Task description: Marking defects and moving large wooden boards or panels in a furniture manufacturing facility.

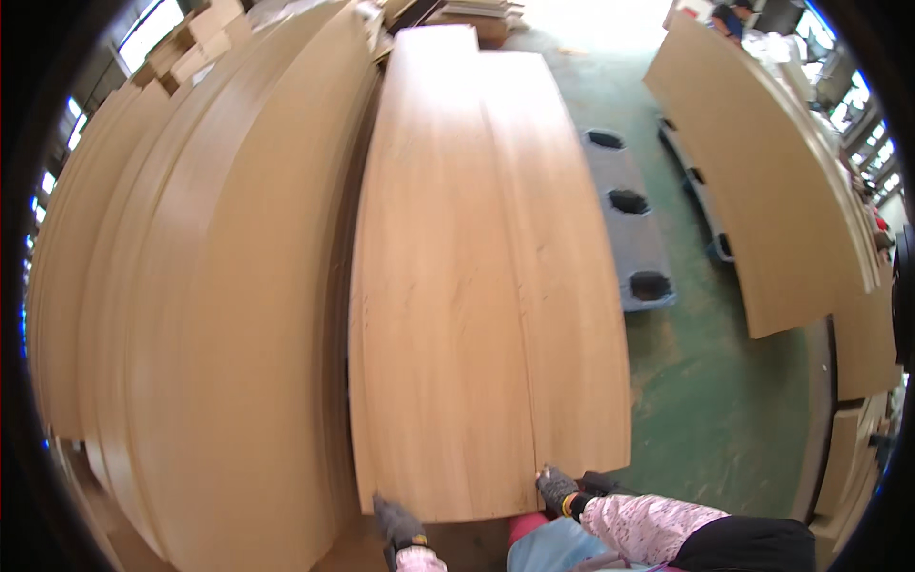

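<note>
A long wood-grain panel (438, 286) lies flat before me, with a narrower wood-grain panel (562, 286) along its right side; a thin dark seam runs between them. My left hand (400, 526), in a dark grey glove, is closed on the near left corner of the wider panel. At the near end of the seam, my right hand (555, 488) in a matching glove grips the edge, fingers bent around it. The undersides of both hands are hidden. Small dark marks show on the panel faces.
Tall brown boards (257, 286) stand on edge close along the left. A grey plastic pallet (634, 243) with dark oval holes sits right of the panels on the green floor (724, 410). More brown boards (762, 181) lean at the right. Another person (729, 19) is at the far right.
</note>
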The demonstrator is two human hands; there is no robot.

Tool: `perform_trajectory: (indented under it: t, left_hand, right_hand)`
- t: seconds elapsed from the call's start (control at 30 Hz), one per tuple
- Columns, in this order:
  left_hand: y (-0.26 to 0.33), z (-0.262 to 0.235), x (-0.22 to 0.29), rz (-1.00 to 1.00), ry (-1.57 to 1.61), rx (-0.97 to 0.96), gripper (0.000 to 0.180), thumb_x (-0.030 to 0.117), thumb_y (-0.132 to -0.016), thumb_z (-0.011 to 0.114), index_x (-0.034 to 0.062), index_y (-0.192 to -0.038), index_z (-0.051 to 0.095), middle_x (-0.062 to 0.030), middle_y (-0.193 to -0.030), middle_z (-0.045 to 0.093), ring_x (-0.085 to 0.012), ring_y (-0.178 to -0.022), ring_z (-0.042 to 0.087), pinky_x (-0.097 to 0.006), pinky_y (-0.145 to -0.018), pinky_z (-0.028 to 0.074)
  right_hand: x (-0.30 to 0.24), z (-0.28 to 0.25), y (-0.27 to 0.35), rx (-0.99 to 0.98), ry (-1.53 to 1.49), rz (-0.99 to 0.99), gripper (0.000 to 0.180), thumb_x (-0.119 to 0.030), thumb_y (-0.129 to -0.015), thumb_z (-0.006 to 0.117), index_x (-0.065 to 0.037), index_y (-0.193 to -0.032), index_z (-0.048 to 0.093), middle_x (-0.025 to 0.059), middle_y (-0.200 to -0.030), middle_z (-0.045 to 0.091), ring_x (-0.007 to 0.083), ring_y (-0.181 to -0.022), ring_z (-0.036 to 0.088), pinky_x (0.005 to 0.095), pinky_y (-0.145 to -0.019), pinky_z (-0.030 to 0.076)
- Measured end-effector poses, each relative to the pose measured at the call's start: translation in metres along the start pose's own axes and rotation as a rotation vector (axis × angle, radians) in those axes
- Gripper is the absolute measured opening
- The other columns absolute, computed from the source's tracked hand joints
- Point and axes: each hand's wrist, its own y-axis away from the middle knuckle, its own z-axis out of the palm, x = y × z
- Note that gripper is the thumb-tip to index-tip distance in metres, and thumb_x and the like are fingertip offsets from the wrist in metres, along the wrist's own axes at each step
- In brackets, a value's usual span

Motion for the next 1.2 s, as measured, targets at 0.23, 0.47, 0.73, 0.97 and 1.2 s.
perform_trajectory:
  t: [0.23, 0.47, 0.73, 0.97, 1.2]
  left_hand:
    - [0.065, -0.031, 0.075, -0.708, -0.812, 0.913, 0.053, 0.059, -0.094, 0.04, 0.0188, -0.06, 0.05, 0.0055, -0.041, 0.046, -0.0057, -0.034, 0.044, -0.02, -0.033, 0.034]
    - [0.01, 0.082, 0.149, -0.065, -0.372, 0.633, 0.031, 0.029, -0.091, 0.05, 0.0093, -0.105, 0.069, -0.0061, -0.1, 0.07, -0.0249, -0.091, 0.066, -0.04, -0.078, 0.052]
    - [-0.014, -0.004, 0.116, 0.054, 0.51, 0.61, 0.029, 0.023, -0.091, 0.049, 0.0058, -0.108, 0.065, -0.0122, -0.101, 0.068, -0.0274, -0.092, 0.066, -0.04, -0.077, 0.052]
    - [-0.01, 0.023, 0.076, 0.119, 0.848, 0.481, 0.027, 0.017, -0.091, 0.048, 0.0027, -0.11, 0.062, -0.0176, -0.101, 0.067, -0.0296, -0.093, 0.065, -0.039, -0.075, 0.053]
    - [0.022, 0.011, 0.023, 0.167, 1.078, 0.275, 0.031, 0.011, -0.092, 0.043, -0.0019, -0.119, 0.053, -0.0233, -0.108, 0.063, -0.0343, -0.095, 0.063, -0.041, -0.077, 0.052]
  right_hand:
    - [0.074, -0.061, -0.019, -0.094, -0.007, 0.194, 0.053, -0.044, -0.092, 0.039, -0.004, -0.121, 0.055, 0.023, -0.119, 0.06, 0.0386, -0.112, 0.056, 0.0467, -0.096, 0.044]
    - [0.078, -0.099, -0.016, -0.166, 0.176, 0.005, 0.049, -0.04, -0.094, 0.036, -0.002, -0.119, 0.055, 0.0232, -0.121, 0.058, 0.0384, -0.112, 0.056, 0.0462, -0.097, 0.044]
    - [0.079, -0.115, 0.001, -0.08, -0.056, 0.128, 0.049, -0.042, -0.09, 0.042, -0.003, -0.114, 0.061, 0.0223, -0.116, 0.062, 0.0369, -0.107, 0.06, 0.0453, -0.091, 0.047]
    - [0.081, -0.103, 0.007, -0.086, 0.349, -0.322, 0.029, -0.026, -0.084, 0.045, -0.011, -0.083, 0.07, 0.0112, -0.078, 0.068, 0.0263, -0.074, 0.067, 0.0392, -0.067, 0.052]
    - [0.041, -0.109, 0.046, -0.019, 0.221, 0.098, 0.035, -0.028, -0.09, 0.041, -0.007, -0.103, 0.067, 0.0184, -0.108, 0.066, 0.0328, -0.1, 0.064, 0.0445, -0.085, 0.051]
